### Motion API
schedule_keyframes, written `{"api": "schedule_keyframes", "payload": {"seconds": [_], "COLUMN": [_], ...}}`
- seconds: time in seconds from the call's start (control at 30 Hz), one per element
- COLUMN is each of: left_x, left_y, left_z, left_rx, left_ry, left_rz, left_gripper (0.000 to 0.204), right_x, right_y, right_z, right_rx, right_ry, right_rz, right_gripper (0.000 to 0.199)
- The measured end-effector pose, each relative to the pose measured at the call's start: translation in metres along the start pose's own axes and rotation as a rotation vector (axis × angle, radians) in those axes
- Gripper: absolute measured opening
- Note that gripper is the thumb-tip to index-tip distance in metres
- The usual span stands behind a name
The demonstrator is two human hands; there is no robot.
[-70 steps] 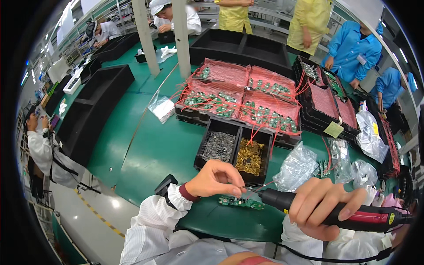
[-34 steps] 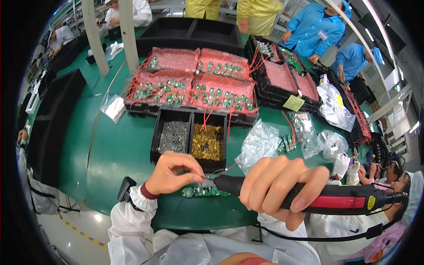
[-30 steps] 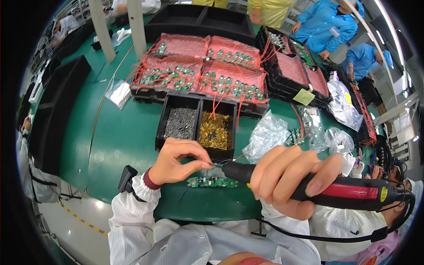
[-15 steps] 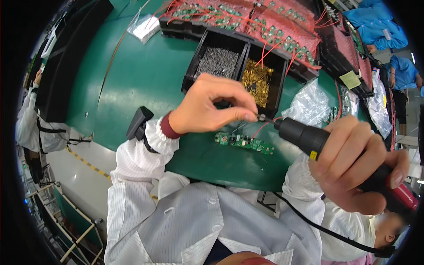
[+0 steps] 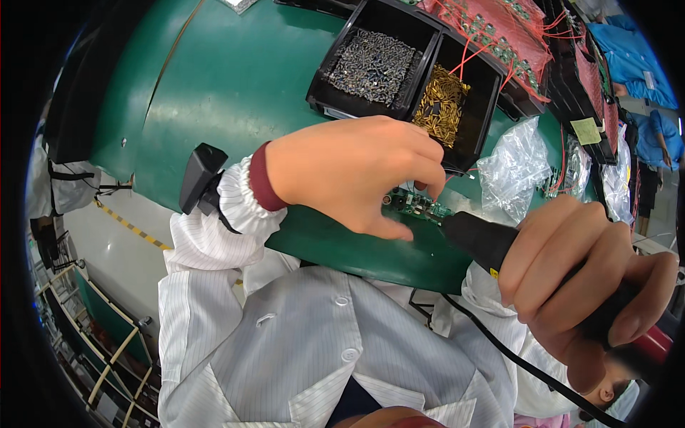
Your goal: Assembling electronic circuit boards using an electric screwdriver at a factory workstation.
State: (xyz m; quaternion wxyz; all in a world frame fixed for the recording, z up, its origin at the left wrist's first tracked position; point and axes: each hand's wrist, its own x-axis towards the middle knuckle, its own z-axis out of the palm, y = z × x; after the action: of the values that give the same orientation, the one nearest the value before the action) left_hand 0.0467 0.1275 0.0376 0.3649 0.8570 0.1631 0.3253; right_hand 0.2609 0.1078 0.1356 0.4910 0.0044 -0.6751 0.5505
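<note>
My left hand [image 5: 357, 171] rests on the green table [image 5: 235, 93], its fingertips pressed down on a small green circuit board [image 5: 419, 207] near the front edge. My right hand [image 5: 578, 278] grips a black and red electric screwdriver [image 5: 492, 242] whose tip points at the board's right end. Just behind the board stand two black bins, one with grey screws [image 5: 371, 65] and one with brass parts [image 5: 442, 107].
Clear plastic bags [image 5: 517, 171] lie to the right of the bins. Black trays with red mats of circuit boards [image 5: 499, 43] fill the back. A black clip device [image 5: 200, 178] sits on my left wrist. People in blue coats [image 5: 642, 78] work at far right.
My head has tipped down and closer, so the board and my white coat fill the view. My left hand has settled onto the board, and the screwdriver has come in to the board's right end.
</note>
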Motion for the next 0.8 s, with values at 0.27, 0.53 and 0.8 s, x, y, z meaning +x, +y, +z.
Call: {"api": "schedule_keyframes", "payload": {"seconds": [0.27, 0.53, 0.8], "left_x": [0.001, 0.004, 0.0], "left_y": [-0.006, -0.006, -0.004], "left_z": [0.014, 0.012, 0.011], "left_rx": [-0.017, 0.015, 0.1], "left_ry": [-0.01, -0.009, -0.017], "left_rz": [-0.023, 0.01, -0.012], "left_gripper": [0.028, 0.027, 0.024], "right_x": [0.002, 0.012, 0.02], "right_y": [0.006, 0.009, 0.015], "right_z": [-0.001, 0.005, 0.005], "right_rx": [0.015, 0.003, 0.032], "right_ry": [-0.063, -0.101, -0.175], "right_rz": [0.035, 0.054, 0.087], "right_gripper": [0.042, 0.043, 0.043]}}
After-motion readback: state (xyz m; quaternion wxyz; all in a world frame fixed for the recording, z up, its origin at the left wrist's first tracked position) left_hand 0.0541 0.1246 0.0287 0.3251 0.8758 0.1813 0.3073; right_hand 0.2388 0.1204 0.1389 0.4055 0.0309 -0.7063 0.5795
